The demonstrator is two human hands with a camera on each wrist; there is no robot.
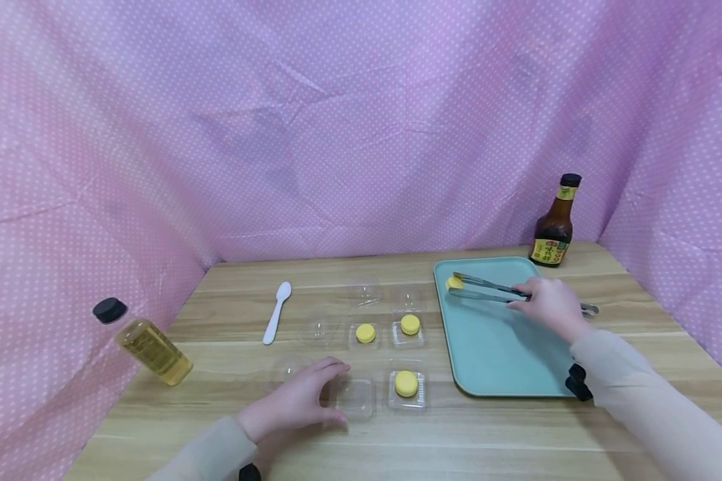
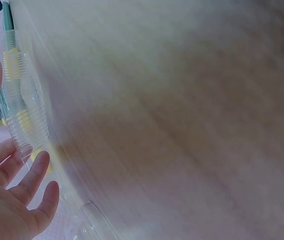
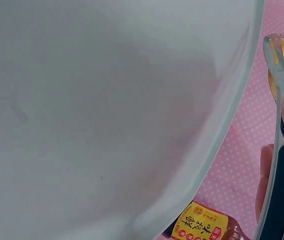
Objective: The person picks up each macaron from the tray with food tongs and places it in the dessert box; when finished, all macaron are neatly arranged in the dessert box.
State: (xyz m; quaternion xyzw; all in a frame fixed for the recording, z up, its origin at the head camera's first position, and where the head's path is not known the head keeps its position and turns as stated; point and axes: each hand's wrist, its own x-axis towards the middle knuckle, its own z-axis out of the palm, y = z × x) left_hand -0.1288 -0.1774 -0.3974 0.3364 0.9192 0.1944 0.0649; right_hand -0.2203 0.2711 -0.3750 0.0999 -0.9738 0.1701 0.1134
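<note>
My right hand (image 1: 550, 304) grips metal tongs (image 1: 487, 297) with dark handle grips over the pale green tray (image 1: 505, 361). Between or beside the tongs' tips lies a small yellow round piece, macaron-like (image 1: 454, 283), at the tray's far left; whether the tips pinch it I cannot tell. In the right wrist view the tongs (image 3: 278, 75) show slotted heads with yellow behind them. My left hand (image 1: 297, 397) is at the left side of a clear plastic box (image 1: 356, 399) holding nothing, thumb and fingers spread apart; contact is unclear. The left wrist view shows loosely bent fingers (image 2: 34, 175) beside ribbed clear plastic (image 2: 24, 100).
Several open clear boxes stand mid-table, three holding yellow round pieces (image 1: 406, 384), (image 1: 366, 333), (image 1: 410, 325). A white spoon (image 1: 277, 312) lies to their left. An oil bottle (image 1: 150, 347) stands far left, and a brown sauce bottle (image 1: 555, 227) behind the tray. Pink dotted cloth (image 1: 361, 133) surrounds the table.
</note>
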